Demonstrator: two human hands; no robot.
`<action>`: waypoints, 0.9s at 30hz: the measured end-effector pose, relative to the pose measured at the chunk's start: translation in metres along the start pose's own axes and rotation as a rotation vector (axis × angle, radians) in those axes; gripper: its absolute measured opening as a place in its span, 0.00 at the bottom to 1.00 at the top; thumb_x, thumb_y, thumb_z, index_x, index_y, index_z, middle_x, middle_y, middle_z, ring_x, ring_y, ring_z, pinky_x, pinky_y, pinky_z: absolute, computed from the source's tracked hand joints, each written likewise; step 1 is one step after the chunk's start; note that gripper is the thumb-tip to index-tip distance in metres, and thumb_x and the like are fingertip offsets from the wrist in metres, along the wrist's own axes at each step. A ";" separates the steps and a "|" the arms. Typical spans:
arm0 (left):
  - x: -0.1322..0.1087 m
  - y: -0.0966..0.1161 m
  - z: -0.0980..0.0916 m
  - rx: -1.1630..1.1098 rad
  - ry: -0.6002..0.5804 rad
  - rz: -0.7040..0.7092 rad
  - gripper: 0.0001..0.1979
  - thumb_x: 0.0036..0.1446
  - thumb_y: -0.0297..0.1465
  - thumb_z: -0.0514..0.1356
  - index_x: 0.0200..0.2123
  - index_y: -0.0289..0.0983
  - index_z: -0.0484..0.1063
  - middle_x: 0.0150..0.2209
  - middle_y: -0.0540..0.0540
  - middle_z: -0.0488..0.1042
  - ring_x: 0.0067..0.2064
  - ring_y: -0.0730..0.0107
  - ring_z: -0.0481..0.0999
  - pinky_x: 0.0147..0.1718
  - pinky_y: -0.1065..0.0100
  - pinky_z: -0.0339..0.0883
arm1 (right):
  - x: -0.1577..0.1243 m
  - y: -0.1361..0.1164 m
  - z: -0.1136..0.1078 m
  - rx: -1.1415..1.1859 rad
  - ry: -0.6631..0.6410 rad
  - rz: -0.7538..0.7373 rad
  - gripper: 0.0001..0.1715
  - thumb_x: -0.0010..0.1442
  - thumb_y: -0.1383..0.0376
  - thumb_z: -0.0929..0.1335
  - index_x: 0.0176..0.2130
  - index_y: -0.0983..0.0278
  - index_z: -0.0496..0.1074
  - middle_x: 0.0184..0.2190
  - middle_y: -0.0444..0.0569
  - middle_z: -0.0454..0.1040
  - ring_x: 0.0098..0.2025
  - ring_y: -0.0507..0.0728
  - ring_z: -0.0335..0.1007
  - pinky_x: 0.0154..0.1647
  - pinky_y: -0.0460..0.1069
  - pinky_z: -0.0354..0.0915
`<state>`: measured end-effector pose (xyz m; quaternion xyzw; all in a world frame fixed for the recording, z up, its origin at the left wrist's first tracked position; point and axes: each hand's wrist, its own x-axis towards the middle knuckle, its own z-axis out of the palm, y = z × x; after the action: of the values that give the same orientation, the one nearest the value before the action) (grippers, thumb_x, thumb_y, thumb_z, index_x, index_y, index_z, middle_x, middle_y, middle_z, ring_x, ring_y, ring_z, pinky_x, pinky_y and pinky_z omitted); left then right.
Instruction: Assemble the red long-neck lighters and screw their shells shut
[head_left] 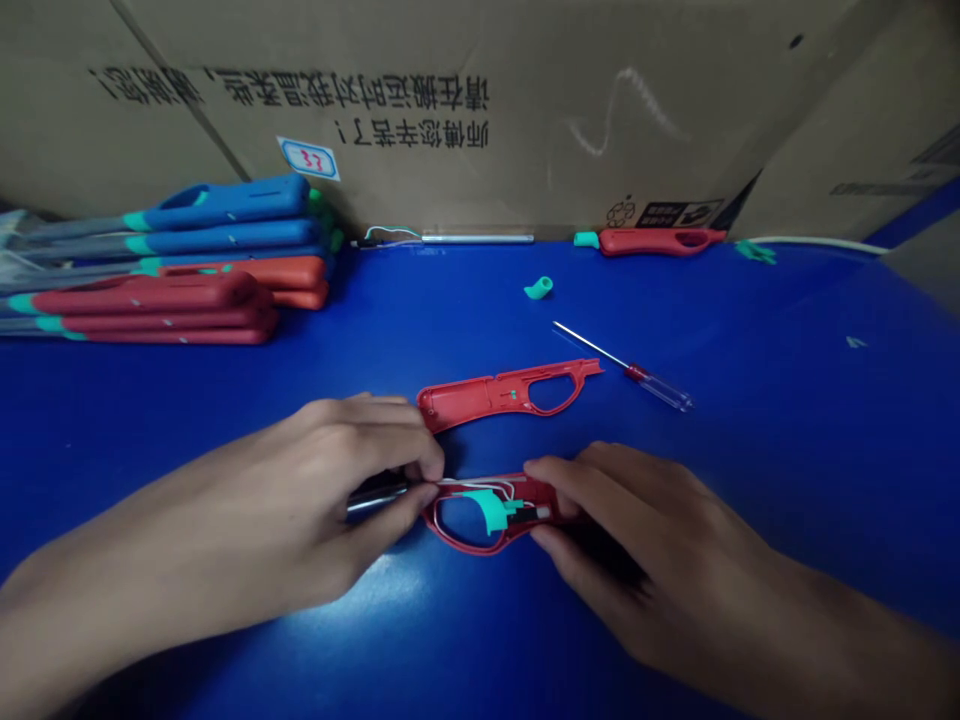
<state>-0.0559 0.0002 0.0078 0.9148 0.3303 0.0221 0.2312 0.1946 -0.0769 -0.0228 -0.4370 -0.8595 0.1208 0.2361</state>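
Note:
An opened red lighter half-shell (469, 548) lies between my hands, with a teal trigger (491, 510), white wires (487, 486) and a small black part (525, 515) inside it. My left hand (345, 490) pinches the shell's left end, where a dark metal tube (375, 500) runs back under the palm. Closed round the right end of the same shell is my right hand (637, 540), thumb below and fingers above; part of the shell is hidden there. Just beyond, the other red half-shell (465, 403) rests with its inside up, near my left knuckles.
A screwdriver (652, 385) and a teal collar (541, 288) lie farther back. Against the cardboard (525, 190) are a metal tube with wires (480, 239) and a red lighter handle (652, 241). Stacked blue lighters (240, 205) and red lighters (165, 295) are at left.

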 end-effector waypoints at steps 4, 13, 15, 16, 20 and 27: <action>-0.001 0.001 0.000 0.006 0.004 -0.012 0.05 0.64 0.34 0.55 0.37 0.46 0.72 0.36 0.56 0.76 0.34 0.73 0.75 0.32 0.72 0.65 | 0.000 -0.001 -0.001 -0.009 -0.005 0.000 0.09 0.67 0.69 0.64 0.46 0.67 0.72 0.35 0.50 0.78 0.35 0.58 0.73 0.35 0.53 0.70; -0.001 -0.002 0.003 0.033 0.006 -0.031 0.07 0.66 0.38 0.53 0.39 0.46 0.70 0.35 0.54 0.75 0.33 0.71 0.74 0.32 0.70 0.65 | -0.002 -0.001 -0.001 0.002 -0.028 0.026 0.09 0.67 0.69 0.65 0.47 0.65 0.71 0.36 0.48 0.77 0.36 0.58 0.74 0.36 0.53 0.69; -0.002 -0.001 0.002 0.031 0.020 -0.033 0.07 0.65 0.38 0.53 0.39 0.46 0.70 0.35 0.54 0.75 0.33 0.71 0.73 0.31 0.71 0.65 | -0.001 -0.001 0.000 -0.010 -0.027 0.025 0.09 0.67 0.69 0.65 0.47 0.65 0.71 0.36 0.48 0.77 0.36 0.57 0.74 0.37 0.53 0.69; -0.002 -0.001 0.001 0.024 0.026 -0.035 0.07 0.65 0.38 0.53 0.38 0.46 0.70 0.35 0.54 0.75 0.33 0.70 0.73 0.31 0.71 0.65 | -0.001 -0.001 0.000 -0.013 -0.027 0.025 0.09 0.67 0.69 0.65 0.47 0.65 0.71 0.37 0.48 0.77 0.36 0.57 0.74 0.37 0.53 0.69; -0.001 0.003 0.000 -0.006 0.016 -0.050 0.07 0.63 0.36 0.54 0.36 0.46 0.71 0.33 0.53 0.75 0.33 0.69 0.73 0.29 0.71 0.65 | -0.001 -0.001 -0.001 -0.009 -0.014 0.020 0.09 0.68 0.68 0.64 0.47 0.65 0.72 0.36 0.49 0.78 0.36 0.57 0.74 0.37 0.53 0.69; 0.000 0.003 0.001 0.012 -0.005 -0.008 0.07 0.64 0.35 0.54 0.36 0.46 0.72 0.36 0.53 0.75 0.37 0.69 0.73 0.33 0.70 0.65 | -0.001 0.000 -0.002 0.000 -0.035 0.012 0.13 0.68 0.69 0.64 0.52 0.63 0.68 0.38 0.46 0.77 0.37 0.57 0.73 0.38 0.53 0.68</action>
<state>-0.0540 -0.0023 0.0085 0.9150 0.3334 0.0169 0.2265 0.1962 -0.0781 -0.0216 -0.4398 -0.8610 0.1298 0.2202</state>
